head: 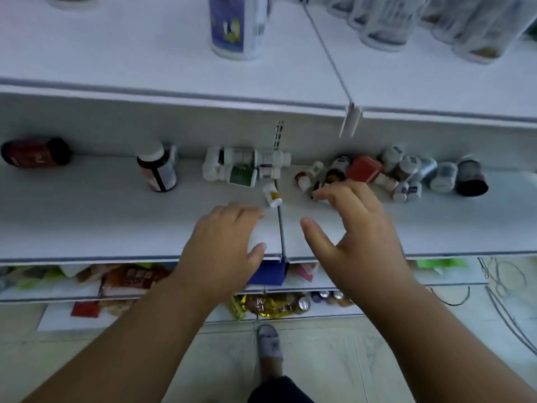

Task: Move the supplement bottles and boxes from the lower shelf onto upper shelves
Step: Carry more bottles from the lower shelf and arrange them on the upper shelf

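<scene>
Both hands hovered over the front of the white middle shelf (pixel 116 216), on either side of the metal divider (pixel 280 228) that splits it. The left hand (pixel 223 242), just left of the divider, had its fingers and thumb curled round something white; whether that was a bottle or only the shelf showing through could not be told. The right hand (pixel 357 228), just right of the divider, was spread and grasping nothing, fingers loosely bent, fingertips (pixel 321 194) touching or nearly touching the nearest of the jumbled small bottles (pixel 404 175). That jumble, with a red box (pixel 363 167) among it, lay to the right of the divider toward the back of the shelf. A small white bottle with a yellow label (pixel 272 194) lay tipped right against the divider, beyond the left hand. Behind it, left of the divider, a cluster of white bottles (pixel 241 167) lay on their sides at the back. Farther left stood a dark bottle with a white cap (pixel 157 170), and well off to the left a red bottle with a dark cap (pixel 36 152) lay on its side. On the upper shelf (pixel 145 53), left of the divider line, stood a tall white bottle with a blue label (pixel 239 24); to the right stood several clear jars (pixel 406 21). Below the middle shelf, beside the divider, a blue box (pixel 268 273) showed between the wrists.
</scene>
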